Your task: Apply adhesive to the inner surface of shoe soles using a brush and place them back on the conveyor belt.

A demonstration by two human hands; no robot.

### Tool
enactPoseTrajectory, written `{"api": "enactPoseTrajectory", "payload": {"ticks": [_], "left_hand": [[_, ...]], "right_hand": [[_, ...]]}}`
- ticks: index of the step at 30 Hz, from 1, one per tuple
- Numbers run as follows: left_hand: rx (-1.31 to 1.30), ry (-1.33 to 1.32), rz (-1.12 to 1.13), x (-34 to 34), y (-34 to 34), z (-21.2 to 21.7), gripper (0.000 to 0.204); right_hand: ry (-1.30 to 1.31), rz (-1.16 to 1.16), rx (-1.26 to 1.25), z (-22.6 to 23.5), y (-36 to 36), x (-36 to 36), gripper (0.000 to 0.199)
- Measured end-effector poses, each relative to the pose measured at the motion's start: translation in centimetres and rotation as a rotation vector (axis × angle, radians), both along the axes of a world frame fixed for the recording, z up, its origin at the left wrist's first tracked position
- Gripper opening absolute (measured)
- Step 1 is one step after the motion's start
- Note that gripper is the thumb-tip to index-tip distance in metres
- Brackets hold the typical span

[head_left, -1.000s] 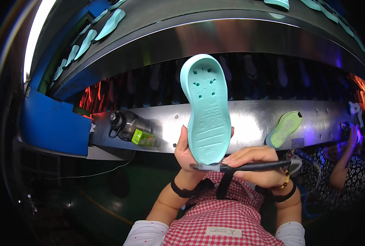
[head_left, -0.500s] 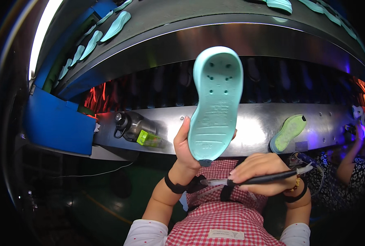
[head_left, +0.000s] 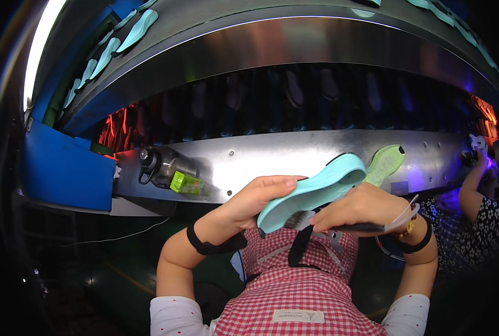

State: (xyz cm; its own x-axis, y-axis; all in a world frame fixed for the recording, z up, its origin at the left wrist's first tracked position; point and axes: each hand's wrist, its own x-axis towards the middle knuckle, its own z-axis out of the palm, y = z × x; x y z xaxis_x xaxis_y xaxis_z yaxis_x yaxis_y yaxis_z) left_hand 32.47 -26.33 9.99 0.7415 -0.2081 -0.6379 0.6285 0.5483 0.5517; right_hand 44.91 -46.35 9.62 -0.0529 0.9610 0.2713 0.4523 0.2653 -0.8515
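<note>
A turquoise shoe sole [head_left: 311, 189] lies tilted on its side in front of me, its hollow inner face toward my right hand. My left hand [head_left: 255, 196] is closed around its left part, thumb along the upper edge. In my right hand [head_left: 361, 208] is a brush [head_left: 301, 219] with pale bristles and a black handle, a clear tube at its rear end. The bristles are at the sole's lower edge, near the heel; I cannot tell whether they touch it. Behind my right hand, a yellow-green sole [head_left: 385, 162] rests on the metal ledge.
A dark drink bottle [head_left: 168, 168] and a bright green box [head_left: 185, 183] stand at the left of the metal ledge [head_left: 249, 162]. Beyond, a belt [head_left: 204, 17] carries several turquoise soles [head_left: 137, 31]. At the right, another person's arm [head_left: 473, 179] reaches over the ledge.
The turquoise sole has turned from upright, facing me, onto its side and come lower. My right hand has brought the brush up to it. The view has shifted slightly.
</note>
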Motion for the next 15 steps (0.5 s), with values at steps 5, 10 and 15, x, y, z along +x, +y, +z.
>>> {"api": "enactPoseTrajectory", "payload": {"ticks": [5, 10, 15], "left_hand": [[0.041, 0.032, 0.009, -0.6, 0.4, -0.2, 0.039], [0.120, 0.061, 0.038, -0.9, 0.8, -0.3, 0.043], [-0.062, -0.015, 0.194, -1.1, -0.3, -1.8, 0.048]], "right_hand": [[-0.130, 0.003, -0.138, 2.0, -0.5, 1.0, 0.023], [-0.230, -0.043, -0.208, -0.2, -1.5, 1.4, 0.025], [0.414, -0.165, -0.056, -1.5, -0.9, -0.2, 0.027]]}}
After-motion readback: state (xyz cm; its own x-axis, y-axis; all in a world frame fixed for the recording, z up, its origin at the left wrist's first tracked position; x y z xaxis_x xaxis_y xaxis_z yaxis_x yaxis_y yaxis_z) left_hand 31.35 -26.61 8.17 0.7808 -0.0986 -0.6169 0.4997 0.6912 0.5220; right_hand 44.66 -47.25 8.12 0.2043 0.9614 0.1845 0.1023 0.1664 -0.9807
